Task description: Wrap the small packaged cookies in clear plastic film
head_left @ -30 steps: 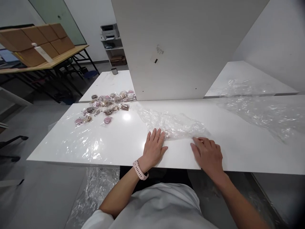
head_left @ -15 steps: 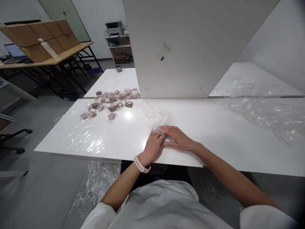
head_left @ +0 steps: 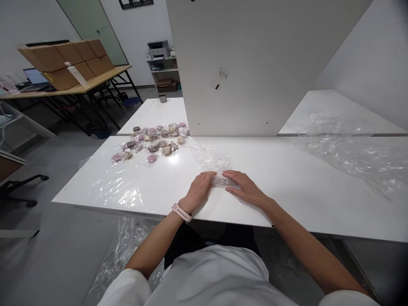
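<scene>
A folded bundle of clear plastic film lies on the white table in front of me. My left hand is closed around its left end, with the fingers curled over the top. At the other end, my right hand grips it between thumb and fingers. From the bundle a crumpled, loose part of the film spreads away across the tabletop. Whether anything lies inside the folded part cannot be made out. To the left are several small round pieces in clear wrappers, pink, brown and beige.
A white upright panel stands at the table's far side. More clear film lies on the right, and another sheet hangs over the left front edge. A small grey cup stands at the back.
My hands have moved apart, and the folded film now shows between them. Another wrapped piece or two now lies at the right of the pile. The view has tilted slightly upward.
</scene>
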The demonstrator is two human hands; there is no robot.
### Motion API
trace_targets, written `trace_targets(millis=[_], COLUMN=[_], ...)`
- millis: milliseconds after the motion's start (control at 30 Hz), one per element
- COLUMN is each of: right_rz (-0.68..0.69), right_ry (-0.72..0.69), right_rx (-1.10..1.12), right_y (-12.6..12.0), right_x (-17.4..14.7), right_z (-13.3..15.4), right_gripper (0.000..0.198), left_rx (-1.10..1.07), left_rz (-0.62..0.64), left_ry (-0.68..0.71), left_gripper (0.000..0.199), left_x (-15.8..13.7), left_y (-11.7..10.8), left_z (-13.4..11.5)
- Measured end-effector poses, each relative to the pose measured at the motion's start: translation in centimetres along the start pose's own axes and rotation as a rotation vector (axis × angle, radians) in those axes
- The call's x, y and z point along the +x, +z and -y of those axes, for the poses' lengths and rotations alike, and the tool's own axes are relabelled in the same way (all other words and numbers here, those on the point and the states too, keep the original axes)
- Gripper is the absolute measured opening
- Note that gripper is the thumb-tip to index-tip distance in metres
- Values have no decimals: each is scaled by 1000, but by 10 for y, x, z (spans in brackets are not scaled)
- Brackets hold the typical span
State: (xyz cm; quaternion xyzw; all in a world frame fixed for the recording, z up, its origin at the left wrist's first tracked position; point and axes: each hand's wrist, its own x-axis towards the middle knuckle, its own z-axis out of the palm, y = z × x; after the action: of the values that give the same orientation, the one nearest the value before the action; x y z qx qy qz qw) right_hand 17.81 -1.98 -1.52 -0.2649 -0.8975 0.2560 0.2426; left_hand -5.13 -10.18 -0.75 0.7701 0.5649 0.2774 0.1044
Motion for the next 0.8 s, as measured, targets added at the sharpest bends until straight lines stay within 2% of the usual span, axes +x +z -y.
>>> trace_targets(millis=[100, 167, 300, 367, 467, 533, 600, 733, 800], right_rz=[-20, -37, 6, 55, 106, 132, 147, 156, 150], right_ry=[50, 136, 343, 392, 411, 408, 398, 420, 452], right_rx=[-35, -35, 120, 229, 291, 298, 315, 341, 337], right_y=[-3, -4, -10, -14, -19, -20, -20, -21, -21], right_x=[-2, -2, 0, 4, 13, 17, 19, 19, 20], right_z=[3, 9, 24, 28, 29, 27, 25, 27, 30], right_gripper=[36, 35, 42, 44, 44, 44, 44, 43, 41], left_rx=[-103, -215, -381, -340, -266, -329, -499, -921, -1056], left_rz=[-7, -1, 15, -35, -194, -277, -283, -176, -86], left_ry=[-152, -249, -410, -454, -512, -551, -613, -776, -760], left_gripper=[28, 22, 25, 25, 20, 40, 69, 98, 102], left_x=[6, 8, 3, -1, -2, 2, 11, 34, 42], left_y=[-7, -16, -28, -27, -18, -14, -15, -27, -33], left_z=[-1, -8, -23, -26, -20, -13, -8, -6, -6])
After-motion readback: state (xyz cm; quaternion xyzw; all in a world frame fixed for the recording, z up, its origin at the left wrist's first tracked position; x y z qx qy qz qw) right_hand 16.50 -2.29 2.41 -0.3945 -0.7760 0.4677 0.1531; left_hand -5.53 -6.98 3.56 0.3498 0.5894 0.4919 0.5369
